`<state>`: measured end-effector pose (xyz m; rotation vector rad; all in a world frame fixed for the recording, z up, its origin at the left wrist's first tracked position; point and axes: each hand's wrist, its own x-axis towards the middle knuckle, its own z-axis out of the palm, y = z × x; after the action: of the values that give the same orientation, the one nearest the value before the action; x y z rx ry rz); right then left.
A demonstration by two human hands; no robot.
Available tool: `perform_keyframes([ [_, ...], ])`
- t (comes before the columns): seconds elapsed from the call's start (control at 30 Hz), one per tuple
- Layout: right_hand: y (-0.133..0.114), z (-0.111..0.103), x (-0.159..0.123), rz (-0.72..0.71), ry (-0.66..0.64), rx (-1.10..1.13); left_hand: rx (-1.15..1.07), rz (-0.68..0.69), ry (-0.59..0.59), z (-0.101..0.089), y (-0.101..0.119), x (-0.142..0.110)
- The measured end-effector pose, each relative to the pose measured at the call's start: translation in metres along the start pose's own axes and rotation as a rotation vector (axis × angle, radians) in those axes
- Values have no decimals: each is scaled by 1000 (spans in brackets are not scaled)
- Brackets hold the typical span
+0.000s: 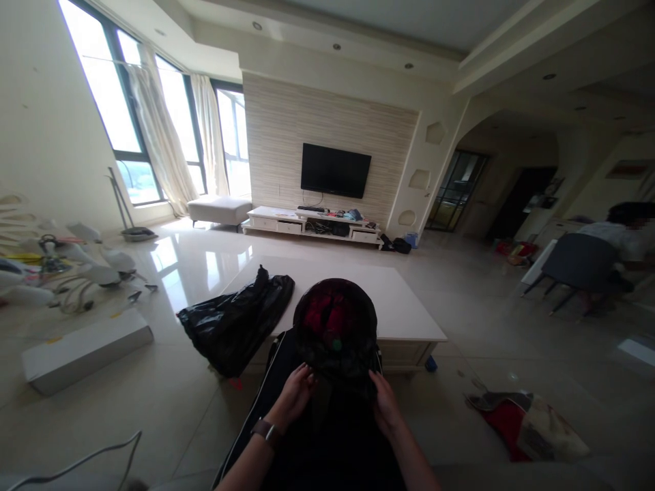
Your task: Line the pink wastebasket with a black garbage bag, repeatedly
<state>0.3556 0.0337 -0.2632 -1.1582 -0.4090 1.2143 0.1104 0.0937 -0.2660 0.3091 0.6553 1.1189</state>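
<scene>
Pale tiled floor (168, 409) spreads round a low white worktop (404, 307), with a wall-mounted television (335, 170) far beyond. Both hands hold up a dark translucent bag (335, 334) with red contents showing through. The left hand (297, 392) has its fingers curled shut on the bag's lower left edge; the right hand (385, 406) pinches the lower right edge. A black rubbish bag (235, 324) lies on the worktop, left of the left fingers.

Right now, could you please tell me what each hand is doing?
Left hand: fingers closed on the edge of the dark mesh bag.
Right hand: fingers gripping the same bag's other side.
</scene>
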Motion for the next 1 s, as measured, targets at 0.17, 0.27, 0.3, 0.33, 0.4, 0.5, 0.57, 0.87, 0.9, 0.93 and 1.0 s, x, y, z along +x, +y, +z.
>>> perform_keyframes([
  [0.17, -12, 8, -14, 137, -48, 126, 12, 68, 65, 2, -3, 1],
  [0.27, -20, 14, -22, 205, -84, 215, 20, 173, 132, 3, -2, -4],
  [0.3, -21, 15, -24, 209, -99, 240, 25, 204, 148, 3, 0, -7],
  [0.33, -23, 17, -25, 214, -113, 261, 30, 228, 157, 4, 2, -12],
  [0.4, -25, 18, -26, 227, -144, 293, 52, 261, 168, 4, 8, -22],
  [0.5, -25, 18, -23, 201, -153, 309, 90, 290, 207, 7, 19, -37],
  [0.57, -25, 17, -20, 148, -117, 313, 85, 302, 263, 9, 27, -42],
  [0.87, -35, 18, -22, 156, -92, 435, 20, 287, 348, 28, 53, -51],
  [0.9, -38, 17, -22, 134, -86, 447, 2, 301, 347, 31, 56, -53],
  [0.93, -41, 16, -22, 113, -90, 450, -18, 319, 331, 33, 60, -56],
  [1.0, -50, 14, -23, 76, -108, 438, -66, 358, 266, 38, 69, -62],
])
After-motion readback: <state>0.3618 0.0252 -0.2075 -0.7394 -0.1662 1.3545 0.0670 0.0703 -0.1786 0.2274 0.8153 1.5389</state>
